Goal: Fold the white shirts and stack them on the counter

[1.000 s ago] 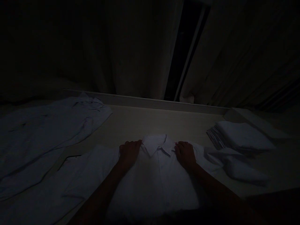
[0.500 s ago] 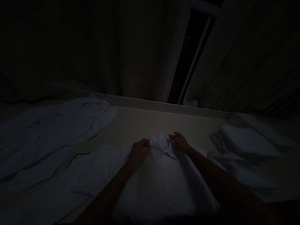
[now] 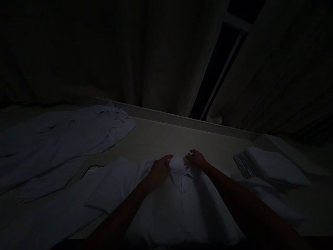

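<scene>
A white button-up shirt [image 3: 166, 215] lies front side up before me, its collar [image 3: 178, 166] at the far end. My left hand [image 3: 159, 171] pinches the left side of the collar between thumb and fingers. On the other side, my right hand [image 3: 197, 159] grips the collar's right edge, fingers bent over it. The shirt's left sleeve [image 3: 111, 185] spreads out beside my left forearm. My right forearm covers much of the other sleeve. The light is very dim, so fine detail is lost.
More pale garments [image 3: 65, 135] lie spread at the left. A dark-edged flat object, perhaps a phone [image 3: 92, 168], pokes out between them. Folded white cloth [image 3: 275, 165] is stacked at the right. Behind the pale surface [image 3: 166, 135] runs a low ledge [image 3: 171, 118] with dark curtains [image 3: 161, 62].
Both hands stay at the collar; the left thumb and fingers have shifted along it and the collar opening looks narrower. The view has tilted slightly.
</scene>
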`<state>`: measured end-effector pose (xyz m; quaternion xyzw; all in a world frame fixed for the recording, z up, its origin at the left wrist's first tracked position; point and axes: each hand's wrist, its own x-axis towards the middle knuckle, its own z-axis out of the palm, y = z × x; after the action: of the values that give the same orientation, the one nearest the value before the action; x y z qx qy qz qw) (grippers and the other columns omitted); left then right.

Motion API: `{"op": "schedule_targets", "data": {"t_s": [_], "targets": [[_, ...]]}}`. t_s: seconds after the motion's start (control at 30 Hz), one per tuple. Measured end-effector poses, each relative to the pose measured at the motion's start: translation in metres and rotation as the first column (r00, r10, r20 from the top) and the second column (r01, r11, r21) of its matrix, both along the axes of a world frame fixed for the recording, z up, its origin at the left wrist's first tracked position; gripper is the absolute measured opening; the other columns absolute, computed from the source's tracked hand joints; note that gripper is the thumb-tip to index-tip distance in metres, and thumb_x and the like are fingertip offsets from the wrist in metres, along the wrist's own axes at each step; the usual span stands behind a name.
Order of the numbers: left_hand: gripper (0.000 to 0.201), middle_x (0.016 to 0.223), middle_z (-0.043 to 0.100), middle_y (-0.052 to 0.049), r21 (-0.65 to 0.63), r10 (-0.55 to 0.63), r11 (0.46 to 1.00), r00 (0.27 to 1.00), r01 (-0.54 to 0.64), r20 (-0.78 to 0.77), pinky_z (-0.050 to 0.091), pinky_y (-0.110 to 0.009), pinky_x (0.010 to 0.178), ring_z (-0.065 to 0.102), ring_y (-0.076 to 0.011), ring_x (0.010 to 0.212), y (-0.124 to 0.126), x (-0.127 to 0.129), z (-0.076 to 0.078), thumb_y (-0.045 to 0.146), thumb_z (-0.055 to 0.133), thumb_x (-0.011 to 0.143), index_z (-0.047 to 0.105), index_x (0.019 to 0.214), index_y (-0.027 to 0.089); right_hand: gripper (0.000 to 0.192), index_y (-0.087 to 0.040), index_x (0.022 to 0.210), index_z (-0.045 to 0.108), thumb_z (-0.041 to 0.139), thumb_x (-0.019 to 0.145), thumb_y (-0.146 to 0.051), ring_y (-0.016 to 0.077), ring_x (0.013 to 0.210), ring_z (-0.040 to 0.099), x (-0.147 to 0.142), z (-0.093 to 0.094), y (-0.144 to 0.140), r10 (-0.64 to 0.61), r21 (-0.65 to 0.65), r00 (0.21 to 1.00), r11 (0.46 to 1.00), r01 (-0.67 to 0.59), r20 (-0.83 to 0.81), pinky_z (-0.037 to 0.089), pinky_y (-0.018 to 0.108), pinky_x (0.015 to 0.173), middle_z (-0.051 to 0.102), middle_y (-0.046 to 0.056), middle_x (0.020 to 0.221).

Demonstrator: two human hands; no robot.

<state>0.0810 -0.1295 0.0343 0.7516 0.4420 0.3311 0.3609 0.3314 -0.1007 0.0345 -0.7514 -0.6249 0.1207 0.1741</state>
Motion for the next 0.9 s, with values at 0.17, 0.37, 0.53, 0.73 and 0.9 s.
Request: {"op": "schedule_targets", "data": {"t_s": [0.17,0.37,0.53,0.73,0.9], "targets": [[0.061,0.103,0.063,-0.004,-0.003,-0.077,0.997,0.997,0.077,-0.033,0.046,-0.029,0.083,0.059,-0.0165,0.091,0.001,-0.005,0.001,0.018,0.044,0.078,0.045,0.138,0.027,0.025,-0.02,0.095,0.072,0.052,0.08,-0.024,0.0208,0.093,0.066,-0.011,0.011,-0.005,0.041,0.048,0.999,0.998,-0.042,0.024,0.046,0.028,0.08,0.072,0.008,0.101],[0.029,0.089,0.064,-0.004,0.103,0.013,0.995,0.988,0.002,-0.153,0.045,-0.028,0.077,0.058,-0.0164,0.085,0.005,-0.006,0.004,0.034,0.037,0.091,0.064,0.084,0.023,0.023,-0.021,0.092,0.069,0.05,0.086,-0.031,0.0187,0.088,0.062,-0.013,0.05,-0.034,0.148,0.193,0.985,0.968,-0.161,0.084,0.044,0.028,0.079,0.07,0.006,0.094],[0.014,0.077,0.06,0.0,0.188,0.252,0.956,0.96,-0.227,-0.121,0.041,-0.025,0.064,0.056,-0.0141,0.069,-0.003,-0.001,0.005,0.035,0.052,0.085,0.056,0.088,0.022,0.018,-0.019,0.09,0.068,0.051,0.087,-0.026,0.0205,0.09,0.057,-0.009,0.064,-0.056,0.279,0.361,0.93,0.864,-0.351,0.238,0.042,0.03,0.08,0.066,0.009,0.089],[0.023,0.09,0.066,-0.004,0.457,0.314,0.853,0.947,-0.252,-0.064,0.047,-0.029,0.077,0.063,-0.0172,0.085,0.003,0.0,-0.004,0.016,0.044,0.088,0.058,0.106,0.021,0.008,-0.018,0.081,0.062,0.055,0.083,-0.021,0.016,0.073,0.055,0.004,0.059,-0.056,0.206,0.371,0.968,0.895,-0.247,0.147,0.041,0.026,0.067,0.061,0.004,0.078],[0.019,0.088,0.066,-0.008,0.695,0.33,0.707,0.93,-0.131,-0.16,0.047,-0.035,0.08,0.06,-0.0203,0.085,0.001,-0.001,-0.003,0.011,0.045,0.088,0.063,0.093,0.017,0.014,-0.017,0.094,0.064,0.055,0.084,-0.02,0.0206,0.09,0.054,-0.009,0.066,-0.058,0.237,0.314,0.927,0.892,-0.327,0.292,0.04,0.03,0.079,0.064,0.008,0.091]]}}
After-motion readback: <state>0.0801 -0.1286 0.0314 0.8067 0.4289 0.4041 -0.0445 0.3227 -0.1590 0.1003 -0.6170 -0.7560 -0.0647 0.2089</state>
